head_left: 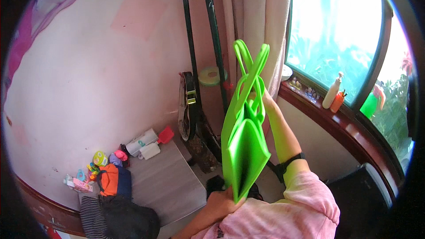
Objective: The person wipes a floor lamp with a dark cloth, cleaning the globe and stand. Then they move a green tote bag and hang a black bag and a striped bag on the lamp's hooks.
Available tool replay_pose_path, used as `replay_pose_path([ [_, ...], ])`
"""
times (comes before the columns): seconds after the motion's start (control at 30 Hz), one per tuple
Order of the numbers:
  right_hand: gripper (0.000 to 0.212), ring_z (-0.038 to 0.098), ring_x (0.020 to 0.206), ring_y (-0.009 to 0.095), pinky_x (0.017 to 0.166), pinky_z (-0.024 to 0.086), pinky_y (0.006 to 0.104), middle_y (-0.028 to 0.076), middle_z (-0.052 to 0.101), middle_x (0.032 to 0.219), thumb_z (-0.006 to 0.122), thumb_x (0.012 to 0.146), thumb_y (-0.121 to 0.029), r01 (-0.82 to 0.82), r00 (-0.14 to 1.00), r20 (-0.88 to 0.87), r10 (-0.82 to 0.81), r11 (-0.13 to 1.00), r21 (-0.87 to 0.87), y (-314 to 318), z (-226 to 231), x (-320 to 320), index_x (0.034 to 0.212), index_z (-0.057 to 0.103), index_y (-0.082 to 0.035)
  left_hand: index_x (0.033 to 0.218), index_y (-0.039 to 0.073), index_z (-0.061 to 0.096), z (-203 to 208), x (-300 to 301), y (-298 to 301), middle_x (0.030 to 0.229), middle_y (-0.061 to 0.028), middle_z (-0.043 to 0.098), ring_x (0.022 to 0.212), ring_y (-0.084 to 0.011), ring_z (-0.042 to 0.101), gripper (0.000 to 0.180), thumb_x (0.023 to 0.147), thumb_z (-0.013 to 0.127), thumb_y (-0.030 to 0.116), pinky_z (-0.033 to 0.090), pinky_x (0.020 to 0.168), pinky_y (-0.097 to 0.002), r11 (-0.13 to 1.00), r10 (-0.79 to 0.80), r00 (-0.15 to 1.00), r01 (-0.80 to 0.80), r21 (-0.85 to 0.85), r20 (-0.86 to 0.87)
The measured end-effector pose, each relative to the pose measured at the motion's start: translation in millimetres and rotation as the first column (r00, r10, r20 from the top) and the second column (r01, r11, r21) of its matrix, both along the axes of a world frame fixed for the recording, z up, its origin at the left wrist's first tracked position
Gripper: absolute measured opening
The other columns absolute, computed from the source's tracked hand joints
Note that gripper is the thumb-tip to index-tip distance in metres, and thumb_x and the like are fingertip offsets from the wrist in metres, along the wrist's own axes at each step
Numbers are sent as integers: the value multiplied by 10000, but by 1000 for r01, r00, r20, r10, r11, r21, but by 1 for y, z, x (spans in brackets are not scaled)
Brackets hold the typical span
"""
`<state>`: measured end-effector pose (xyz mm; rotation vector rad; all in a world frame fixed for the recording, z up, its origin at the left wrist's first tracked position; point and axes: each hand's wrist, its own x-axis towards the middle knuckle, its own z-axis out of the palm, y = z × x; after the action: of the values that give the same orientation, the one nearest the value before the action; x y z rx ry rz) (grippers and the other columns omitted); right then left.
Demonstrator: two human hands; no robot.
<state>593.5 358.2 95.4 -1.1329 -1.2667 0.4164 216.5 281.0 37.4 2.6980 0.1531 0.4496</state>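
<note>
A bright green tote bag (pixel 256 148) is held up before me, its mouth gaping and several loop handles sticking up from it. The handles suggest more than one bag may be together, but I cannot tell. My left hand (pixel 225 202) is closed on the bag's near lower corner. Higher up, on the far side near the handles, my right hand (pixel 264 98) grips the bag. Its fingers are mostly behind the green handles. A dark band (pixel 294 158) circles my right forearm.
A low grey table (pixel 168 181) at left carries dark clothes (pixel 128 219), an orange-and-navy cloth item (pixel 110 181) and small goods along the wall. Black upright poles (pixel 215 31) stand ahead. Bottles (pixel 332 90) line the windowsill at right, above a black chair (pixel 361 190).
</note>
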Motion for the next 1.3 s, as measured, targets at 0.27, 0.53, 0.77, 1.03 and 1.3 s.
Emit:
replay_pose_path([
  [0.27, 272, 602, 777, 135, 688, 501, 293, 47, 644, 833, 679, 738, -83, 146, 978, 160, -136, 988, -50, 82, -19, 157, 1004, 634, -42, 1010, 11, 589, 3, 168, 19, 741, -211, 633, 656, -390, 621, 439, 835, 527, 409, 505, 592, -484, 957, 172, 966, -210, -202, -192],
  [0.53, 418, 594, 874, 174, 812, 478, 345, 81, 654, 968, 606, 655, -31, -242, 845, 451, 286, 958, -154, 149, -95, 203, 1072, 615, -47, 1117, -14, 522, -109, 243, 58, 858, -209, 654, 732, -394, 633, 571, 869, 452, 496, 511, 634, -491, 863, 335, 804, -471, -182, -491],
  [0.77, 389, 580, 882, 228, 820, 475, 365, 116, 630, 982, 649, 734, -88, -164, 973, 165, 162, 987, -3, 221, -98, 226, 1113, 579, -35, 1131, -21, 505, -84, 276, 80, 769, -218, 643, 661, -394, 621, 541, 863, 493, 449, 506, 600, -485, 818, 475, 798, -556, -150, -370],
  [1.03, 336, 575, 886, 222, 784, 479, 352, 95, 624, 1032, 601, 828, -114, -216, 732, 608, 307, 951, -221, 269, -95, 251, 1152, 574, -30, 874, 37, 661, -103, 315, 110, 706, -205, 626, 629, -396, 606, 353, 836, 554, 371, 491, 571, -484, 800, 503, 859, -504, -325, -96],
  [1.3, 335, 571, 889, 201, 790, 474, 341, 80, 621, 1040, 597, 840, -138, -41, 841, 511, 176, 964, -264, 283, -148, 191, 1157, 574, -29, 933, 24, 630, -182, 294, 115, 751, -170, 653, 644, -362, 622, 394, 853, 513, 392, 488, 569, -486, 601, 682, 552, -797, -62, -480],
])
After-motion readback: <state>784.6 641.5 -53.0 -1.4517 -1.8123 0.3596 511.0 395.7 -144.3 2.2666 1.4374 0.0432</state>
